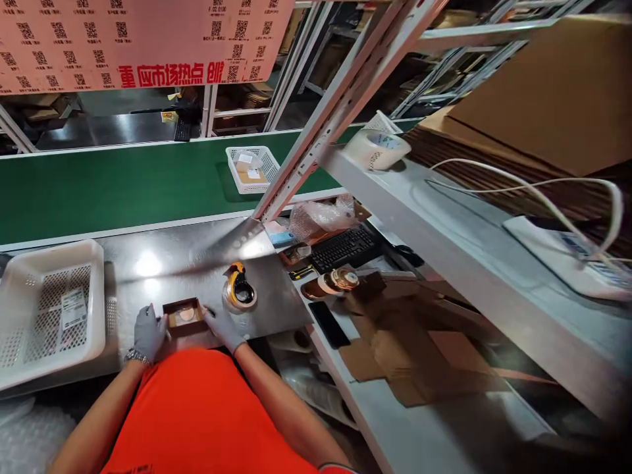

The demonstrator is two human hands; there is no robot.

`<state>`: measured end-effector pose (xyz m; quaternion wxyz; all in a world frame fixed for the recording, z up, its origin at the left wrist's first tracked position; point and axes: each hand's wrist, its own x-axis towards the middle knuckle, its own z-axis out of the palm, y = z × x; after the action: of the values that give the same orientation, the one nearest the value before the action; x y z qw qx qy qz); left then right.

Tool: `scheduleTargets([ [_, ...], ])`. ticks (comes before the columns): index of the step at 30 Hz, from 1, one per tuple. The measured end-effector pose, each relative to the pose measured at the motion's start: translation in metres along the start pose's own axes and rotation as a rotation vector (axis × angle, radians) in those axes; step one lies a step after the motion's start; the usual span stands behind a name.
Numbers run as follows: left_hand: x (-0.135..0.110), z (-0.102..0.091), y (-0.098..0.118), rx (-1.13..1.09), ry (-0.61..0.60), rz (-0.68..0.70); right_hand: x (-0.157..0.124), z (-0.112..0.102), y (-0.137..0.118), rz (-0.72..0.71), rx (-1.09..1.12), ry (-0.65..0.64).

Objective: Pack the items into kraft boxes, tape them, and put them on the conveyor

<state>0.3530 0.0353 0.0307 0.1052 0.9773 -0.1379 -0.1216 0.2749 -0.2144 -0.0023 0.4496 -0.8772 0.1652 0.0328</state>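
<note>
A small open cardboard box (185, 329) sits on the metal worktop in front of my body. Inside it lies a pale round item (187, 315) in what looks like clear wrapping; its kind is not clear. My gloved left hand (149, 333) grips the box's left side, fingers bent. On the opposite side, my gloved right hand (223, 328) holds the right wall near its top edge. Just beyond my right hand is a yellow-and-black tape dispenser (239, 283) with a tape roll (241, 304).
A white plastic basket (96, 289) with a labelled packet stands at left. Another white basket (266, 155) rests on the green conveyor (123, 191). To the right are a keyboard (343, 249), a bottle (328, 284), a phone (329, 324), flattened cardboard (409, 349) and a slanting metal post (316, 141).
</note>
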Motion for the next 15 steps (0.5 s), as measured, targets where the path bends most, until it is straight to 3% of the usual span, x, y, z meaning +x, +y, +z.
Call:
scheduleTargets([
  [3, -0.007, 0.018, 0.006, -0.058, -0.179, 0.044, 0.001, 0.011, -0.006, -0.042, -0.081, -0.100],
  [7, -0.006, 0.030, 0.028, 0.006, -0.287, 0.154, 0.000, 0.022, -0.012, -0.212, -0.297, -0.329],
  [12, 0.006, 0.028, 0.038, 0.099, -0.435, 0.165, 0.011, 0.000, -0.005, -0.376, -0.264, -0.490],
  [15, 0.021, 0.024, 0.034, 0.044, -0.493, 0.169, 0.017, -0.011, -0.001, -0.372, -0.180, -0.522],
])
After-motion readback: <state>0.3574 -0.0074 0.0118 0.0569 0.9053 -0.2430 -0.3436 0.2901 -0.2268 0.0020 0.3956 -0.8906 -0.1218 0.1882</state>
